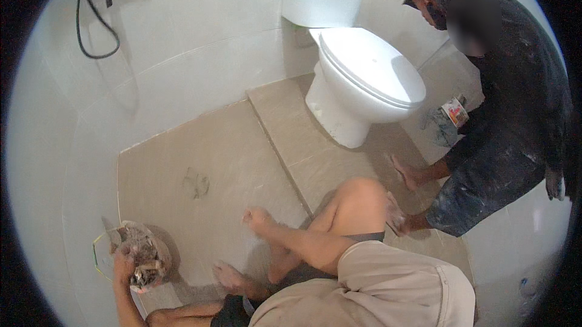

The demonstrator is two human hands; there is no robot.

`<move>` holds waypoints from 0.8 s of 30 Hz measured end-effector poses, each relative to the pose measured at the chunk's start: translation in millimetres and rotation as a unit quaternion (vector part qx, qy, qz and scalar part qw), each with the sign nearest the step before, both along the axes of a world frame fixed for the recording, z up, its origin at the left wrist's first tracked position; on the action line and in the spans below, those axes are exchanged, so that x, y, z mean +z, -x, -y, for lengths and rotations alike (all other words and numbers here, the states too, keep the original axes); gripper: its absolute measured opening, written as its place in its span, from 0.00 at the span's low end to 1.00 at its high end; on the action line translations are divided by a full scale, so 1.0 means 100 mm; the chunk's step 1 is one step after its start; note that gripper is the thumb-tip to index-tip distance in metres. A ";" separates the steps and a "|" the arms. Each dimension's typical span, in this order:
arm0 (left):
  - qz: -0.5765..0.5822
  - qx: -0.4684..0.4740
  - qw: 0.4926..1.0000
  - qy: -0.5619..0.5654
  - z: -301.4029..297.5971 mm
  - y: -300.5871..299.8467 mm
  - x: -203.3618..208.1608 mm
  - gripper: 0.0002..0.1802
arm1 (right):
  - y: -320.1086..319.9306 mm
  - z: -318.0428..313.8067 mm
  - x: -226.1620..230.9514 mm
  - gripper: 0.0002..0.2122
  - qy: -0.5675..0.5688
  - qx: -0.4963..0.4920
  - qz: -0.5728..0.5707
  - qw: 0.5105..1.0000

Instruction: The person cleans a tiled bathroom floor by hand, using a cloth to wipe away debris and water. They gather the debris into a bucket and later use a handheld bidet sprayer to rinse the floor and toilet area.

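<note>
At the lower left, my left hand [125, 263] reaches into a round bucket [165, 253] of grey, crumbly material and mixed debris [145, 269]. Its fingers are bent down among the contents, and what they grip is hidden. A flat greyish piece [113, 234] sticks up by the bucket's far rim, beside that hand. My right hand [258, 220] hovers in front of my bent knee, over the beige tiled floor [209, 139]. Its fingers are curled together, slightly blurred, and anything inside them is too small to make out.
A white toilet [364, 84] stands on a raised tiled step [282, 106] at the back. To the right, a person [503, 84] in dark clothes bends forward, next to a small bag [454, 112]. A black hose [85, 36] hangs on the left wall. A grey smear [196, 183] marks the floor.
</note>
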State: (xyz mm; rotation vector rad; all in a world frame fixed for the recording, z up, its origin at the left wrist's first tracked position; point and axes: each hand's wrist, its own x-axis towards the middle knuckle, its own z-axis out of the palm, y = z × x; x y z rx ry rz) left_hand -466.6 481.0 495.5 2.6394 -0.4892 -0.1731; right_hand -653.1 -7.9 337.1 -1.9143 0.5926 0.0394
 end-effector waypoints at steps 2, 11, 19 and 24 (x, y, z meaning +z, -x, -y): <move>-0.042 -0.004 0.993 0.112 0.66 0.37 0.16 0.24 | 0.23 0.15 -0.12 0.13 0.021 -0.013 -0.025 0.999; -0.067 0.099 0.992 0.043 0.55 0.40 0.32 0.21 | 0.14 0.07 -0.12 0.12 0.052 0.005 -0.015 0.999; -0.108 0.076 0.988 0.074 0.63 0.37 0.31 0.20 | 0.15 0.20 -0.31 0.10 0.078 0.031 0.015 0.996; -0.150 0.096 0.979 0.103 0.67 0.40 0.38 0.18 | 0.16 0.18 -0.30 0.09 0.056 0.018 0.035 0.998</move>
